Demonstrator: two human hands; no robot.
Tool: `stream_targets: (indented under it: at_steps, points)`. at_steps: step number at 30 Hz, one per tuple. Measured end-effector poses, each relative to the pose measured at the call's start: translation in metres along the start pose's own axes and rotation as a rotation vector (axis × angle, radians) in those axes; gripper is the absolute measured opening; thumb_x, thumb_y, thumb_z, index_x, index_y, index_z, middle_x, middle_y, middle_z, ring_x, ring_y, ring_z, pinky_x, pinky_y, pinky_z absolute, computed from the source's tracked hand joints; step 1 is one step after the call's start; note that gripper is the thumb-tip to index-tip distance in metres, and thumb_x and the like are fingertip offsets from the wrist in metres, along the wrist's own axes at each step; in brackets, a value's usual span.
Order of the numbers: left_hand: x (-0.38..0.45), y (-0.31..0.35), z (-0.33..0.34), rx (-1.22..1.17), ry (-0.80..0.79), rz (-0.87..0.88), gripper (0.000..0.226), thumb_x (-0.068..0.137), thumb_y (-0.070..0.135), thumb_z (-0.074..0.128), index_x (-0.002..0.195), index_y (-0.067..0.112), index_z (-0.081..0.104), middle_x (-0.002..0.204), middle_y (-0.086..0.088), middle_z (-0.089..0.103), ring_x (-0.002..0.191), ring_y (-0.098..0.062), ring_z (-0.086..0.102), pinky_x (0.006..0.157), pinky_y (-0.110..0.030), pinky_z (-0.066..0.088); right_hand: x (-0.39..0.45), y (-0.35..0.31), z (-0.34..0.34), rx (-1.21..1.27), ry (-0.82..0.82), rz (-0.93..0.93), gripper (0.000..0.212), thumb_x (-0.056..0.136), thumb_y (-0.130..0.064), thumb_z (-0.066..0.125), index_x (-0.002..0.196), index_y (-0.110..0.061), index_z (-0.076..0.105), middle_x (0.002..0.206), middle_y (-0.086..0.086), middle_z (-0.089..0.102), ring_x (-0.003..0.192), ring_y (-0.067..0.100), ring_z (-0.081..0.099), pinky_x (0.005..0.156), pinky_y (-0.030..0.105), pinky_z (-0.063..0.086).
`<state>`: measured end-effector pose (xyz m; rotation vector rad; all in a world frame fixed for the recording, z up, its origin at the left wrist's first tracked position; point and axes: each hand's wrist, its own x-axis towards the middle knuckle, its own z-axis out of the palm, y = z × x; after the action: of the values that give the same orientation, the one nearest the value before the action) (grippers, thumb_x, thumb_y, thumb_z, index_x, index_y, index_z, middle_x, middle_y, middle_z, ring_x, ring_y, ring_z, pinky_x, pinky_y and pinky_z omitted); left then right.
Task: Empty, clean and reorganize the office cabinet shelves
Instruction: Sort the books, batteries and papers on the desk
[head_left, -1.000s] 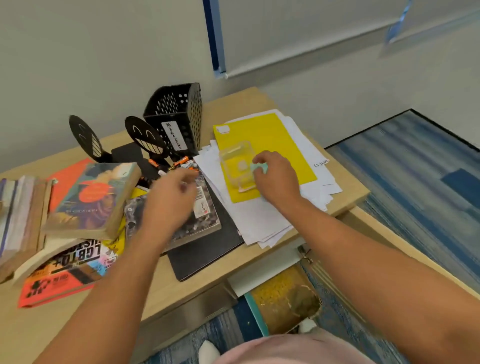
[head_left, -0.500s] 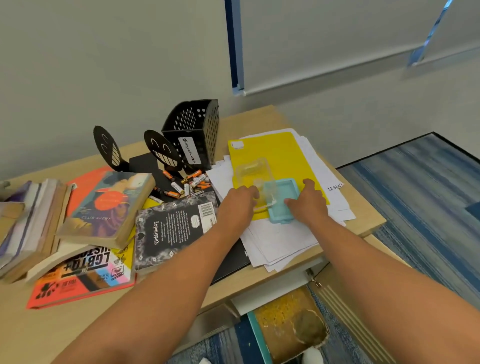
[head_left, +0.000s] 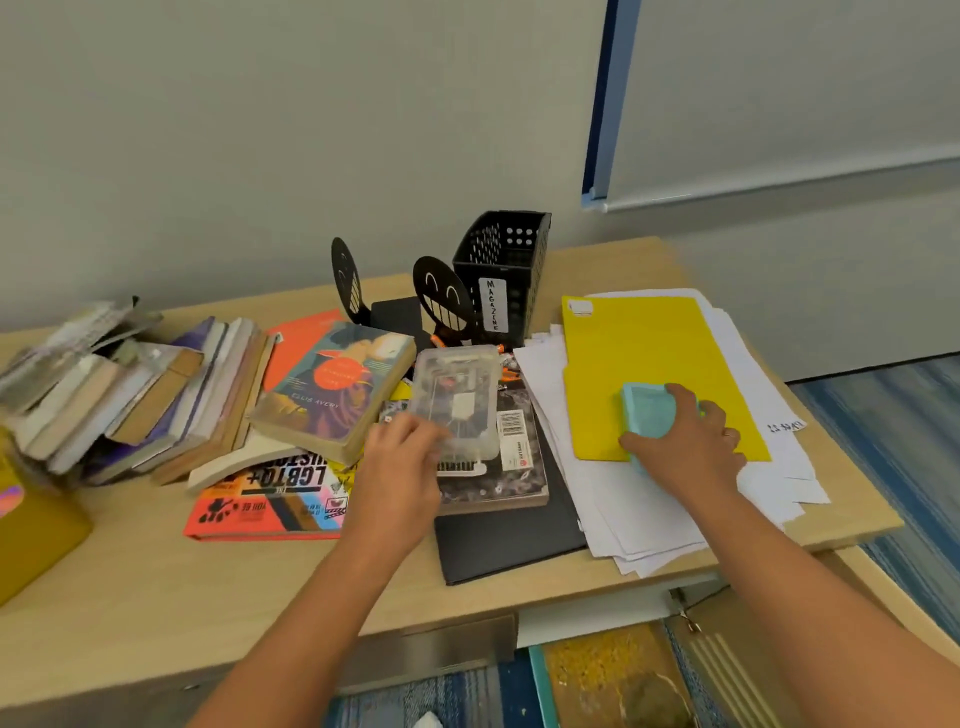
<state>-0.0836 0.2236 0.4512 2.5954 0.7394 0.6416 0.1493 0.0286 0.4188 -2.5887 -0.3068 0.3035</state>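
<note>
- The left hand (head_left: 400, 467) holds a clear plastic box (head_left: 457, 402) by its near-left corner; its fingers (head_left: 415, 428) curl round that corner, and the rest of the box reaches away from them, over a dark patterned book (head_left: 511, 467); whether the box touches the book I cannot tell
- The right hand (head_left: 685, 441) grasps a teal lid (head_left: 644, 410) lying on a yellow folder (head_left: 649, 364); the thumb sits against the lid's near-left edge and the fingers (head_left: 714, 415) wrap its right side, so only the far-left part of the lid shows
- The folder tops a loose spread of white papers (head_left: 639, 514) at the right end of the bench (head_left: 156, 597); box and lid are apart, one in each hand
- The dark book rests on a black folder (head_left: 509, 540); just left, a paperback with an orange disc on its cover (head_left: 332, 384) leans over an orange book printed LGBTQ+ (head_left: 265, 501)
- Further left, a slumped row of books (head_left: 140, 395)
- Behind the box stand two black smiley bookends (head_left: 444, 299) and a black mesh holder labelled MAGAZINE (head_left: 501, 270); small orange-tipped items lie at their foot, too small to name
</note>
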Motion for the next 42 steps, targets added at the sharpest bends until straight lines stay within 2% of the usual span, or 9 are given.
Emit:
stream_targets:
  at_steps: [4, 8, 14, 18, 21, 24, 28, 35, 42]
  points:
    - [-0.015, -0.03, -0.005, 0.029, -0.024, -0.071, 0.035, 0.077, -0.011, 0.065, 0.096, 0.018, 0.071, 0.109, -0.002, 0.058, 0.104, -0.031, 0.052, 0.084, -0.046, 0.05, -0.026, -0.039, 0.005, 0.215, 0.106, -0.2, 0.073, 0.074, -0.036, 0.078, 0.138, -0.03, 0.043, 0.145, 0.004, 0.031, 0.126, 0.037, 0.043, 0.103, 0.051, 0.042]
    - [-0.03, -0.047, -0.005, -0.044, -0.037, -0.098, 0.038, 0.084, -0.001, 0.066, 0.109, 0.027, 0.069, 0.124, 0.004, 0.053, 0.114, -0.023, 0.052, 0.089, -0.046, 0.052, -0.047, -0.07, 0.02, 0.121, 0.044, -0.33, 0.067, 0.074, -0.041, 0.077, 0.134, -0.031, 0.047, 0.143, 0.002, 0.031, 0.122, 0.032, 0.045, 0.102, 0.046, 0.043]
    - [-0.06, -0.046, -0.008, -0.303, 0.179, -0.19, 0.058, 0.09, 0.002, 0.062, 0.135, 0.036, 0.049, 0.142, 0.007, 0.04, 0.121, 0.007, 0.04, 0.09, -0.023, 0.043, -0.039, -0.083, 0.032, -0.121, -0.074, -0.174, 0.065, 0.078, -0.048, 0.072, 0.135, -0.034, 0.044, 0.146, 0.003, 0.031, 0.124, 0.034, 0.046, 0.1, 0.045, 0.035]
    - [-0.074, -0.057, 0.007, -0.42, 0.246, -0.306, 0.048, 0.097, 0.02, 0.059, 0.139, 0.036, 0.042, 0.144, 0.007, 0.041, 0.131, -0.009, 0.043, 0.104, -0.043, 0.046, -0.023, -0.097, 0.032, -0.244, -0.142, -0.173, 0.062, 0.082, -0.055, 0.07, 0.136, -0.035, 0.047, 0.149, 0.004, 0.037, 0.134, 0.031, 0.041, 0.105, 0.049, 0.031]
    - [-0.069, -0.058, 0.017, -0.41, 0.22, -0.246, 0.059, 0.095, 0.045, 0.052, 0.15, 0.036, 0.031, 0.155, 0.01, 0.032, 0.144, -0.01, 0.031, 0.109, -0.052, 0.041, -0.015, -0.127, 0.035, -0.096, -0.112, -0.369, 0.039, 0.093, -0.041, 0.064, 0.129, -0.029, 0.057, 0.14, 0.003, 0.052, 0.125, 0.027, 0.05, 0.101, 0.043, 0.04]
    - [-0.064, -0.054, 0.028, -0.355, 0.2, -0.196, 0.078, 0.089, 0.059, 0.053, 0.154, 0.041, 0.015, 0.163, 0.009, 0.018, 0.15, -0.009, 0.019, 0.118, -0.051, 0.026, -0.002, -0.16, 0.05, -0.123, -0.126, -0.525, 0.026, 0.098, -0.021, 0.057, 0.122, -0.024, 0.065, 0.125, 0.006, 0.065, 0.109, 0.026, 0.06, 0.085, 0.035, 0.05]
    - [-0.066, -0.051, 0.051, -0.265, 0.163, -0.157, 0.096, 0.08, 0.074, 0.056, 0.154, 0.046, 0.0, 0.166, 0.001, 0.003, 0.151, -0.015, 0.01, 0.116, -0.05, 0.014, 0.021, -0.185, 0.072, -0.418, -0.222, -0.596, 0.062, 0.083, 0.004, 0.062, 0.134, -0.03, 0.057, 0.132, 0.005, 0.061, 0.114, 0.029, 0.06, 0.086, 0.039, 0.054]
    - [-0.062, -0.055, 0.057, -0.156, 0.134, -0.129, 0.091, 0.083, 0.067, 0.058, 0.154, 0.045, 0.006, 0.163, -0.011, 0.01, 0.142, -0.031, 0.03, 0.108, -0.054, 0.035, 0.06, -0.187, 0.096, -0.6, -0.29, -0.591, 0.079, 0.082, 0.007, 0.064, 0.15, -0.023, 0.04, 0.143, 0.013, 0.046, 0.129, 0.035, 0.05, 0.102, 0.046, 0.049]
    - [-0.061, -0.054, 0.058, -0.087, 0.118, -0.124, 0.089, 0.078, 0.055, 0.071, 0.151, 0.039, 0.022, 0.159, -0.015, 0.019, 0.136, -0.03, 0.033, 0.102, -0.054, 0.044, 0.071, -0.194, 0.111, -0.534, -0.267, -0.531, 0.052, 0.09, -0.005, 0.062, 0.138, -0.018, 0.049, 0.13, 0.015, 0.056, 0.118, 0.037, 0.056, 0.096, 0.046, 0.052]
